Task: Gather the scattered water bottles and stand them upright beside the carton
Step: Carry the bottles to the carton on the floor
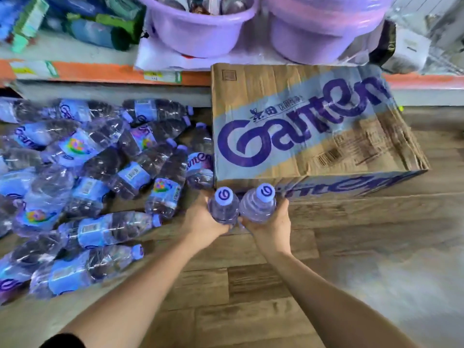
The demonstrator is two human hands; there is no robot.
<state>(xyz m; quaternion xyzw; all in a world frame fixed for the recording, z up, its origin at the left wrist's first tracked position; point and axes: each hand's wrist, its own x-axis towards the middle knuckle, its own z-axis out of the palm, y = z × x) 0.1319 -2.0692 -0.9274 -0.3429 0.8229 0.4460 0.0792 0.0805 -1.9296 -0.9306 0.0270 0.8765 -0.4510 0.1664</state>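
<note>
Along the left half of the frame, a pile of bottles [100, 177] lies on its side on the wood-look floor [351, 247], overlapping, caps pointing mostly right. Blue labels, purple caps. The pile runs from the upper left down to the lower left edge. One bottle at the pile's right edge [200, 159] lies just beside the carton's left wall; whether they touch I cannot tell.

Centre of frame, just below the carton's near left corner: left hand [200, 219], grip clamped on the left bottle [224, 207], fingers wrapped round its body from the left side. Cap up, bottle upright. Its base is hidden by the hand, so contact with the floor cannot be judged.

Right hand [270, 227], grip clamped on the right bottle [258, 204], fingers round it from the right. Cap up, tilted slightly right. The two bottles touch at their shoulders.

Centre right: carton [313, 126], brown cardboard with a pale blue band and purple lettering, lying flat on the floor, closed top creased. Both held bottles sit close against its near face.

Top of frame, left to right: shelf [100, 71] with an orange edge strip and price tags, blurred packaged goods, then two lilac basins [198, 28].
</note>
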